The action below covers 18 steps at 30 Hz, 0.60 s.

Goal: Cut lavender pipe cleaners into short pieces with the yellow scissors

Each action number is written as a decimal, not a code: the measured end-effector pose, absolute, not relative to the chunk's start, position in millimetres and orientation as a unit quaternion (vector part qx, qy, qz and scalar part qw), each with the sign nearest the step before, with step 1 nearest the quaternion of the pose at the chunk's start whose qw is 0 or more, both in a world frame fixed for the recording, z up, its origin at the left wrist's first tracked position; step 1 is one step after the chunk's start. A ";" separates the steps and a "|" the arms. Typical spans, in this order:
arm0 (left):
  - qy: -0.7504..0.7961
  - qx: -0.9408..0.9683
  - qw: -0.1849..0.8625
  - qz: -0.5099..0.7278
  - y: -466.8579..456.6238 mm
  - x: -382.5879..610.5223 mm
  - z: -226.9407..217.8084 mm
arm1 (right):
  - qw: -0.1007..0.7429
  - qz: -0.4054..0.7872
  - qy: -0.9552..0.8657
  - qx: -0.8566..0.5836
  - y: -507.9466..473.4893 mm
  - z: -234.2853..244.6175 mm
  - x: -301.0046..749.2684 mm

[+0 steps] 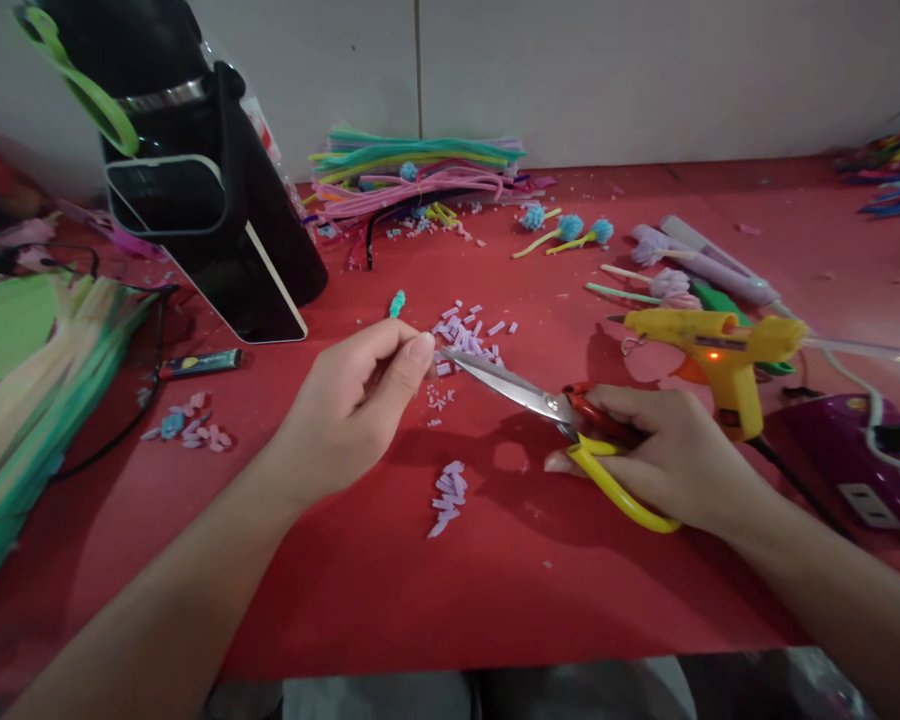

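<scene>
My right hand [656,445] is closed around the red and yellow handles of a pair of scissors [506,382]. The blades point left and look nearly closed, their tip close to my left fingertips. My left hand [371,390] pinches with thumb and forefinger; whatever sits in the pinch is too small to make out. Just beyond the blade tip lies a heap of short lilac pieces [465,335]. Nearer me is a smaller row of lilac pieces [448,497], with tiny scraps [440,398] between the two piles. A small teal twisted piece [397,303] lies behind my left hand.
A phone [232,285] leans on a black bottle [277,190] at left. A lighter [202,364] and fuzzy stems [67,370] lie nearby. At right are a lit yellow glue gun [712,350], a lilac hot tool [720,262] and a purple power socket [855,460]. Blue pom-pom stems [570,228] lie behind.
</scene>
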State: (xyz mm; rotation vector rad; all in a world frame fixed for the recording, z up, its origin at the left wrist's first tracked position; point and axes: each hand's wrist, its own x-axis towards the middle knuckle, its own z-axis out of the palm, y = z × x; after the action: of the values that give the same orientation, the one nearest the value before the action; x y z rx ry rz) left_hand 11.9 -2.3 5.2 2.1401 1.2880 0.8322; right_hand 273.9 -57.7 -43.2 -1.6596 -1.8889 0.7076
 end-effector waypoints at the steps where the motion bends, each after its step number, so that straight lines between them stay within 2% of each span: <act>1: 0.471 0.787 0.253 0.306 -2.2 12.0 5.2 | 0.262 0.261 -0.697 -0.614 -57.6 -43.3 273.9; 11: 0.484 0.767 0.284 0.311 -4.1 11.7 3.3 | 0.296 0.259 -0.687 -0.612 -57.7 -38.8 271.7; 18: 0.490 0.753 0.297 0.324 -2.5 13.3 2.9 | 0.287 0.271 -0.695 -0.601 -59.1 -39.2 271.0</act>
State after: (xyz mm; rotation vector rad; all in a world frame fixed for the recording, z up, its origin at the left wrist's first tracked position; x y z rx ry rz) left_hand 13.3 -2.5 2.9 2.0015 1.3022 0.8602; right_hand 271.0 -59.1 -39.2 -1.6068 -1.8561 0.7234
